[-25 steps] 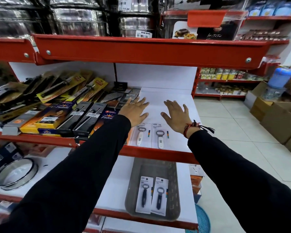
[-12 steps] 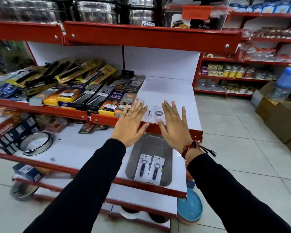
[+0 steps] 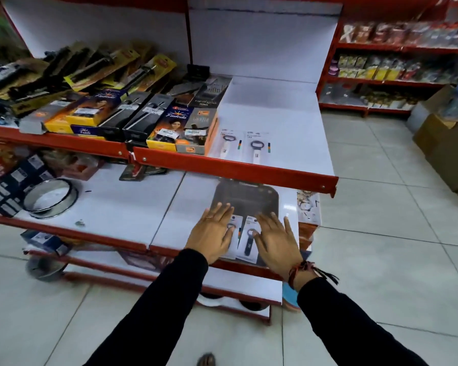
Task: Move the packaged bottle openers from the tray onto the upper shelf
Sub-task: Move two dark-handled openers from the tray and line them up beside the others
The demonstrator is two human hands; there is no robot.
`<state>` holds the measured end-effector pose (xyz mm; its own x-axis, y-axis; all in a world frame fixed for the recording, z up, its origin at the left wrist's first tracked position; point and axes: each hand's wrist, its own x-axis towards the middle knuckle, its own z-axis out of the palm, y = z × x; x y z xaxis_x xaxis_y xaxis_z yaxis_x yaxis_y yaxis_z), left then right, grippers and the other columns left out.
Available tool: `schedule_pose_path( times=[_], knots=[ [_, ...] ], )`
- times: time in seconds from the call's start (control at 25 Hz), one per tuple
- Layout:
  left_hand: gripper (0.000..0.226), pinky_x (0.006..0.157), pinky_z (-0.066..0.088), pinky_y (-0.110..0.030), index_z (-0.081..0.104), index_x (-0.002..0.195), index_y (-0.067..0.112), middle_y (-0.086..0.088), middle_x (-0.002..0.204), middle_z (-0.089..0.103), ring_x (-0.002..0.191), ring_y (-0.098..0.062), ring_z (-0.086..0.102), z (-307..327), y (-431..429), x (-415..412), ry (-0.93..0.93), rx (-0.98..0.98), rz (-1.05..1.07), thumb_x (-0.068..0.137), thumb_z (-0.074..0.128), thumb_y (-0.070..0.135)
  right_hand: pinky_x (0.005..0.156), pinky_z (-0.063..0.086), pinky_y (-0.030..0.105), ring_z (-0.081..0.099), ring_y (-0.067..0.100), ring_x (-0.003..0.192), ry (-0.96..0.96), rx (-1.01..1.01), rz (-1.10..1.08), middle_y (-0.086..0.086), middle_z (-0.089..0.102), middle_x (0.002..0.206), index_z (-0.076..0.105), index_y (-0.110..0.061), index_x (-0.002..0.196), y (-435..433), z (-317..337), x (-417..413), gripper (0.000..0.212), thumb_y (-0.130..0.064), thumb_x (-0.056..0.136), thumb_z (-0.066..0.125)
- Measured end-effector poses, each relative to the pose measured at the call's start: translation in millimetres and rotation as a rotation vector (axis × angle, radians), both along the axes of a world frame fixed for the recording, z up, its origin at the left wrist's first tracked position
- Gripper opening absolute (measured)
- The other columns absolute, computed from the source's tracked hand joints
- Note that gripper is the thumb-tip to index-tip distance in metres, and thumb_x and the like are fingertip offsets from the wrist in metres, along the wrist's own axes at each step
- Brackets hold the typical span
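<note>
Both hands are spread flat, palms down, with nothing held in them. The left hand point(image 3: 212, 235) covers most of the left packet point(image 3: 232, 240), and the right hand point(image 3: 276, 241) lies over the right edge of the right packet point(image 3: 249, 240). It cannot be told whether the palms touch the cards or hover just above them. The two packets lie side by side in the near part of the grey tray point(image 3: 245, 196), directly under the hands, so each hand is nearest to its own packet and no crossing is needed. The long axis of each packet runs away from the person, from the wrists toward the fingertips, with the ring end of the opener on the far side and the dark handle toward the person. The far half of the tray, beyond the fingertips, shows no packet. The upper shelf point(image 3: 280, 120) is beyond and above the hands, and its red front edge point(image 3: 236, 167) overhangs the far end of the tray. Two white-handled packets point(image 3: 242, 147) are lying there already, near that edge, in the same direction. The coming move probably needs the fingers to close on the long sides of the cards, then a lift toward the person before going up, so that the red edge is not hit.
</note>
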<state>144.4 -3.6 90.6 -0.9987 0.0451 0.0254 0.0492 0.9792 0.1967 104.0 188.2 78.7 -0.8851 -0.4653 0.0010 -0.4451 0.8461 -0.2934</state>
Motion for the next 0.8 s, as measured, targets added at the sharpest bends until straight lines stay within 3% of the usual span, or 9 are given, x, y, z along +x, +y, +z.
schedule_pose_path(
  times=[0.08, 0.16, 0.32, 0.4, 0.48, 0.64, 0.8],
  knots=[
    [0.055, 0.123, 0.026, -0.035, 0.029, 0.155, 0.014, -0.003, 0.162, 0.031, 0.151, -0.022, 0.028, -14, -2, -28, -0.11, 0.055, 0.002, 0.103, 0.034, 0.029, 0.124, 0.008, 0.046, 0.035, 0.026, 0.146, -0.045, 0.073, -0.015, 0.003, 0.048, 0.151, 0.041, -0.021, 0.146, -7, -11, -27, 0.05, -0.039, 0.102, 0.029],
    [0.049, 0.111, 0.043, -0.039, 0.038, 0.15, 0.013, -0.007, 0.155, 0.042, 0.139, -0.029, 0.046, -32, -4, -61, -0.214, 0.089, 0.034, 0.102, 0.036, 0.026, 0.12, 0.013, 0.049, 0.045, 0.028, 0.137, -0.078, 0.149, -0.025, 0.004, 0.056, 0.143, 0.047, -0.022, 0.141, -17, -24, -58, 0.045, -0.036, 0.1, 0.034],
    [0.035, 0.091, 0.053, -0.042, 0.06, 0.123, 0.007, -0.019, 0.127, 0.063, 0.111, -0.038, 0.063, -75, -5, -119, -0.326, 0.046, 0.102, 0.101, 0.038, 0.024, 0.117, 0.011, 0.056, 0.037, 0.03, 0.14, -0.156, 0.273, -0.05, 0.003, 0.052, 0.146, 0.051, -0.027, 0.138, -28, -65, -113, 0.044, -0.032, 0.095, 0.042],
    [0.033, 0.093, 0.053, -0.046, 0.061, 0.121, 0.005, -0.02, 0.127, 0.063, 0.113, -0.039, 0.062, -96, -5, -139, -0.398, 0.028, 0.086, 0.1, 0.039, 0.018, 0.117, 0.008, 0.058, 0.036, 0.032, 0.138, -0.184, 0.357, -0.059, 0.004, 0.055, 0.142, 0.054, -0.025, 0.135, -27, -83, -128, 0.045, -0.024, 0.091, 0.045],
    [0.038, 0.101, 0.05, -0.048, 0.056, 0.131, 0.006, -0.017, 0.14, 0.054, 0.123, -0.038, 0.057, -116, -5, -152, -0.469, 0.006, 0.05, 0.096, 0.043, 0.011, 0.117, 0.005, 0.059, 0.036, 0.033, 0.133, -0.185, 0.436, -0.059, 0.004, 0.061, 0.134, 0.06, -0.025, 0.127, -30, -98, -136, 0.044, -0.017, 0.086, 0.047],
    [0.049, 0.106, 0.047, -0.046, 0.046, 0.14, 0.01, -0.01, 0.15, 0.034, 0.132, -0.035, 0.046, -133, -10, -161, -0.456, -0.068, 0.02, 0.092, 0.057, 0.013, 0.116, 0.009, 0.056, 0.038, 0.033, 0.125, -0.154, 0.459, -0.106, 0.005, 0.063, 0.125, 0.069, -0.023, 0.111, -43, -110, -146, 0.036, -0.019, 0.081, 0.051],
    [0.055, 0.107, 0.046, -0.047, 0.05, 0.135, 0.007, -0.011, 0.145, 0.039, 0.131, -0.035, 0.049, -126, -14, -171, -0.473, -0.117, 0.022, 0.085, 0.07, 0.015, 0.119, 0.003, 0.06, 0.035, 0.036, 0.135, -0.184, 0.441, -0.111, 0.008, 0.053, 0.141, 0.057, -0.023, 0.129, -45, -110, -154, 0.045, -0.034, 0.086, 0.047]
  ],
)
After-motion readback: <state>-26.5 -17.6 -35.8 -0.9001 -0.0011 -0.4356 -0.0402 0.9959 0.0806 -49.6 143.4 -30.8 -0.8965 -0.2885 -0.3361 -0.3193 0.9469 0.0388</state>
